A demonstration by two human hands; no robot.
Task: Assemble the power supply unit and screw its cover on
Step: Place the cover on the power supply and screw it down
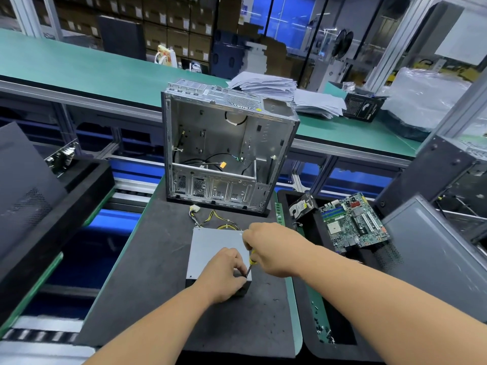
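Here, far left, a dark PC case panel (pixel 23 185) leans on a black foam tray (pixel 79 180), w/ a small circuit card (pixel 62 156) poking up behind it. Centre of the dark work mat (pixel 147 272) sits the power supply unit (pixel 210 248), a grey metal box lying flat, cover side up. Its yellow/black cable bundle (pixel 210 219) trails off the far edge toward a white connector (pixel 194 208).

Left hand (pixel 224 272) rests on the PSU's near right corner, fingers curled over the top and the front edge, holding the box in place. Just beside it the screwdriver (pixel 250 264), yellow handle & dark shaft, stands tilted w/ the tip down at that same corner; can't tell if a screw is under the tip, too small. Right hand (pixel 274 248) grips the screwdriver handle, fingers wrapped tight round it, above the PSU's right edge.

Behind the PSU, an open silver computer chassis (pixel 226 148) stands upright on the mat, a few loose wires inside. Beyond it, a stack of papers (pixel 276 88) on the green bench (pixel 79 69).

Right of the mat, a black tray (pixel 311 346) holds a hard drive (pixel 301 205) tilted at the far end, a green motherboard (pixel 353 222) and small screws (pixel 322 330) scattered near the front. Far right, another grey case panel (pixel 432 254).
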